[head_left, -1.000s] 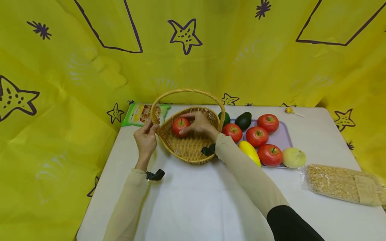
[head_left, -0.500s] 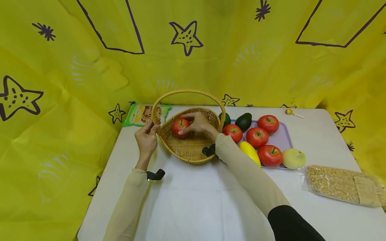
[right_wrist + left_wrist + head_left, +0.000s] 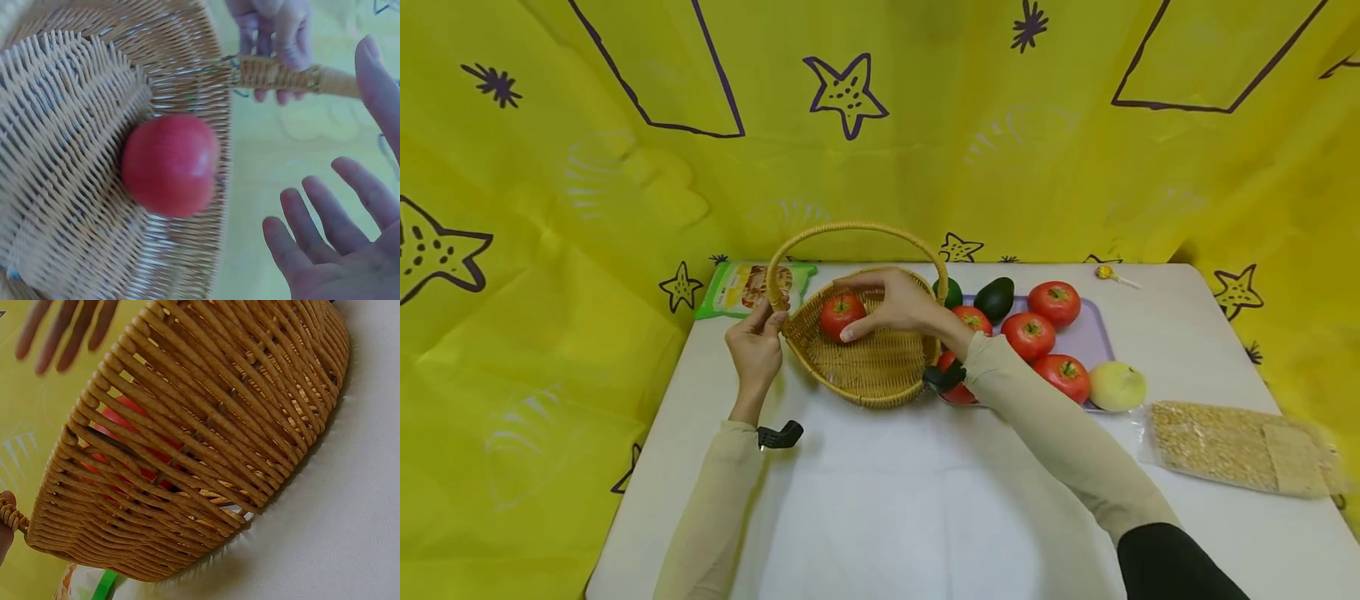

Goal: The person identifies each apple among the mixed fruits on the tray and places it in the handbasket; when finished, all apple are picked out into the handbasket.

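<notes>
A woven wicker basket (image 3: 872, 367) with a tall hoop handle stands on the white table. One red apple (image 3: 841, 317) lies in its left part, against the wall in the right wrist view (image 3: 172, 165). My left hand (image 3: 754, 350) pinches the handle's left base between thumb and fingers. Over the basket is my right hand (image 3: 898, 304), fingers extended and spread, overlapping the apple in the head view. From the right wrist, a gap shows between that hand (image 3: 340, 244) and the apple. Through the weave, the left wrist view shows some of the apple's red (image 3: 140, 447).
Right of the basket, a lilac tray (image 3: 1097, 337) bears several red apples (image 3: 1028, 335) and an avocado (image 3: 995, 300). A pale round fruit (image 3: 1117, 386) sits at its corner. Around are a bag of grains (image 3: 1213, 446), a lollipop (image 3: 1112, 275) and a green-edged packet (image 3: 730, 292).
My right hand has let go of the apple and risen a little off it, its forearm shifting right over the yellow fruit. The left hand keeps its grip; the head view has shifted slightly.
</notes>
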Available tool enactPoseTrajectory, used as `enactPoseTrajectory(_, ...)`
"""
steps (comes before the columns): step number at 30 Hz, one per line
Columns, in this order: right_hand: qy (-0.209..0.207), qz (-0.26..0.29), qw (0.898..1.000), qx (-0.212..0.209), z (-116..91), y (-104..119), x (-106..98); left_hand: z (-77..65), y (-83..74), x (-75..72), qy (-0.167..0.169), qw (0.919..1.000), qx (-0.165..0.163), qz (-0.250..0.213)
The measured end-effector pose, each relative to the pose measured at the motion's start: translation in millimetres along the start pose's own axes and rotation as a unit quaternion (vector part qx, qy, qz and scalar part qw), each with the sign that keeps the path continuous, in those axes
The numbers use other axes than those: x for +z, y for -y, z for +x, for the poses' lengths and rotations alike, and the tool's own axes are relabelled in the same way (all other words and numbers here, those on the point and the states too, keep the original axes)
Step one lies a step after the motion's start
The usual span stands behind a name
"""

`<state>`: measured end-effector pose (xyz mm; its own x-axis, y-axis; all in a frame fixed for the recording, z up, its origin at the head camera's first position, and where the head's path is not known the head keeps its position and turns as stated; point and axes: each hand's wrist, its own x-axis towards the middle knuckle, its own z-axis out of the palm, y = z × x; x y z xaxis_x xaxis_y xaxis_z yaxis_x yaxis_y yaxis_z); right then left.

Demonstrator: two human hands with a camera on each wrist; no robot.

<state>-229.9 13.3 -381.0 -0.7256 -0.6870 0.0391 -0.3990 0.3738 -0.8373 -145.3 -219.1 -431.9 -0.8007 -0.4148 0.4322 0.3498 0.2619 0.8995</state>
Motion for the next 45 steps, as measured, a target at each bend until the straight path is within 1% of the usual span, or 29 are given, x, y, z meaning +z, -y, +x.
enactPoseTrajectory(3, 0.003, -0.001, 1.000, -0.019, -15.9, 7.4, -12.6, 1.4, -0.6, 0.7, 0.002, 1.0000, 0.006, 0.001)
enactPoseTrajectory(8, 0.000, 0.037, 0.998, -0.045, -47.1, 6.6, -36.9, 1.1, -0.6, 2.4, -0.001, 1.0000, 0.009, 0.004)
enactPoseTrajectory(11, -0.019, 0.039, 0.996, -0.077, -68.5, 2.9, -50.4, -0.1, 0.1, 2.7, -0.001, 0.9999, 0.009, 0.006)
enactPoseTrajectory(13, -0.034, 0.037, 0.995, -0.091, -84.2, 5.4, -58.1, -0.6, 1.3, 2.3, -0.003, 1.0000, 0.008, 0.005)
enactPoseTrajectory(16, -0.061, 0.048, 0.990, -0.116, -104.6, 2.8, -69.3, 0.3, 15.7, 0.5, -0.011, 0.9999, 0.001, 0.008)
enactPoseTrajectory(18, -0.082, 0.065, 0.988, -0.115, -116.4, -6.0, -78.0, 1.3, 23.3, -0.5, -0.016, 0.9998, -0.002, 0.008)
enactPoseTrajectory(20, -0.106, 0.077, 0.985, -0.117, -125.0, -23.5, -88.3, 2.3, 28.1, -0.8, -0.017, 0.9998, -0.001, 0.011)
enactPoseTrajectory(22, -0.131, 0.093, 0.981, -0.104, -132.7, -41.1, -99.7, 1.4, 18.5, 0.2, -0.018, 0.9997, 0.006, 0.016)
enactPoseTrajectory(25, -0.160, 0.113, 0.977, -0.086, -141.9, -61.1, -118.6, 0.1, 5.7, 1.5, -0.016, 0.9995, 0.018, 0.021)
enactPoseTrajectory(27, -0.178, 0.121, 0.974, -0.067, -147.3, -74.1, -130.4, -1.4, -0.9, 2.1, -0.016, 0.9995, 0.018, 0.022)
enactPoseTrajectory(31, -0.202, 0.099, 0.974, -0.006, -157.6, -100.0, -150.1, -2.9, -3.0, 2.9, -0.014, 0.9996, 0.014, 0.022)
enactPoseTrajectory(35, -0.204, 0.052, 0.976, 0.059, -164.0, -122.7, -164.8, -2.8, -2.2, 3.6, -0.016, 0.9995, 0.015, 0.022)
enactPoseTrajectory(37, -0.201, 0.037, 0.975, 0.082, -165.8, -131.7, -170.4, -2.7, -1.6, 3.7, -0.018, 0.9994, 0.016, 0.023)
enactPoseTrajectory(41, -0.192, 0.022, 0.974, 0.115, -167.4, -144.5, -177.6, -3.3, -1.9, 3.6, -0.019, 0.9994, 0.017, 0.024)
enactPoseTrajectory(45, -0.167, 0.014, 0.974, 0.154, -167.1, -150.6, -181.7, -4.4, -3.6, 4.2, -0.022, 0.9992, 0.013, 0.032)
